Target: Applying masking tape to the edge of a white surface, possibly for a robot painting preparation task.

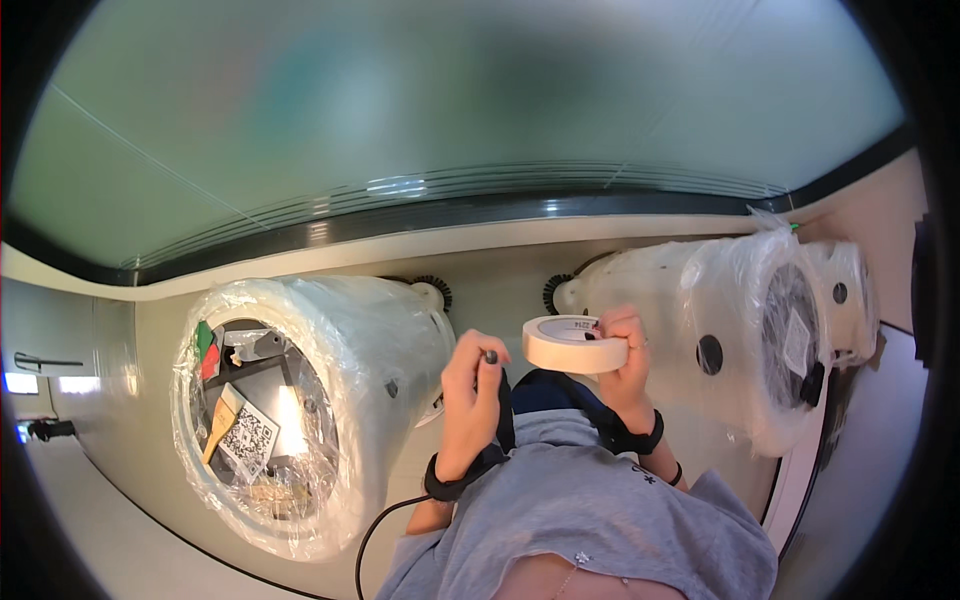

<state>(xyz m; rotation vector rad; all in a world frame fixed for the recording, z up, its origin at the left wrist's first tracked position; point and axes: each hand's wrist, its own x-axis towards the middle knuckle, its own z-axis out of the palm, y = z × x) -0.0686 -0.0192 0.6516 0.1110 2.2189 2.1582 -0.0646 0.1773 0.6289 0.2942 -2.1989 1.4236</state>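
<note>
My right hand grips a roll of cream masking tape in front of my body, fingers over its rim and thumb at its inner core. To its left, my left hand is raised with the fingers curled in and the thumb pressed against them. Whether anything thin lies in that pinch is hidden. A gap separates the left hand from the tape roll. Black bands circle both wrists, and a black cable runs from the left one.
On the left stands a white cylinder wrapped in clear plastic; a wooden-handled brush and a printed code card lie on its top. Another wrapped cylinder stands right, with a third beyond. A frosted glass panel spans the far side.
</note>
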